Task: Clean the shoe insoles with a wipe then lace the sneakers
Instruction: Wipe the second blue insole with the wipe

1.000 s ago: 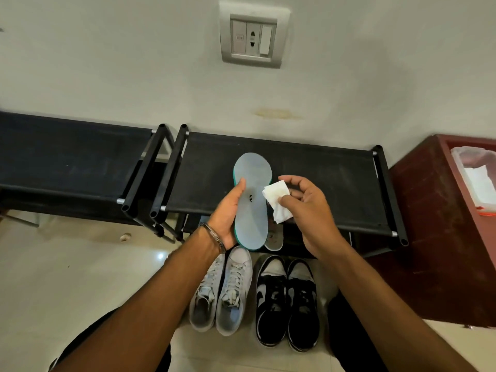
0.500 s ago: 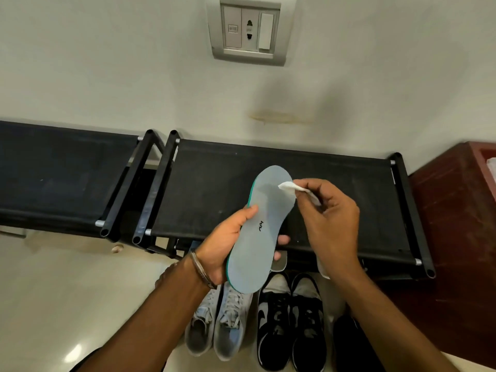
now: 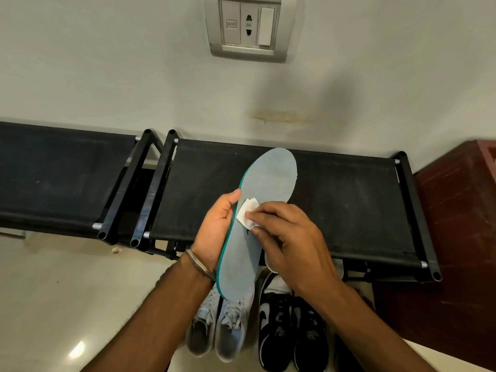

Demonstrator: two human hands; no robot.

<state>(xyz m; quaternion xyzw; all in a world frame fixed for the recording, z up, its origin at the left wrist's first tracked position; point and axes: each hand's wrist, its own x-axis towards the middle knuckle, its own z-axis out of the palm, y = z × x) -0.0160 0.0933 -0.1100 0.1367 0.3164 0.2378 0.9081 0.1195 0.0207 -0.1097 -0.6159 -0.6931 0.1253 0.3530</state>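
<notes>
My left hand (image 3: 216, 232) grips a grey insole (image 3: 264, 200) with a teal edge, thumb along its left side, holding it tilted over the shoe rack. A folded white wipe (image 3: 245, 214) lies on the insole's middle, and my right hand (image 3: 290, 241) presses it there with its fingers. On the floor below stand a pair of grey-white sneakers (image 3: 218, 328) and a pair of black-and-white sneakers (image 3: 292, 328). Another pale insole (image 3: 269, 265) peeks out from under my right hand.
Two black fabric shoe racks (image 3: 349, 200) stand along the wall, one (image 3: 53, 178) at left. A dark red cabinet (image 3: 456, 237) is at right. A wall socket plate (image 3: 247, 26) is above. Pale tiled floor (image 3: 53, 304) spreads at lower left.
The wipe has slid from the insole's toe end down to its middle under my right hand. The insole is held closer to me and more tilted.
</notes>
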